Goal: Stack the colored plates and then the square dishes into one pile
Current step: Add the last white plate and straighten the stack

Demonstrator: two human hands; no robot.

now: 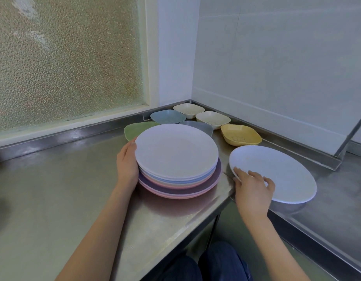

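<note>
Plate stack (176, 157): on steel counter (53, 189), white plate on top.
Left hand (126, 161): fingers straight, flat against stack's left side.
Right hand (252, 189): fingers curled over near rim of loose white plate (277, 171), right of stack.
Square dishes (212, 120): unstacked, behind stack in corner.

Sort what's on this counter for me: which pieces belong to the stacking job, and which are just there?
Job:
- plate pile, left hand against its side
- loose white plate, right hand gripping its rim
- square dishes: green, blue, grey, two cream, yellow

Just there:
- steel counter
- frosted window
- tiled wall
</note>
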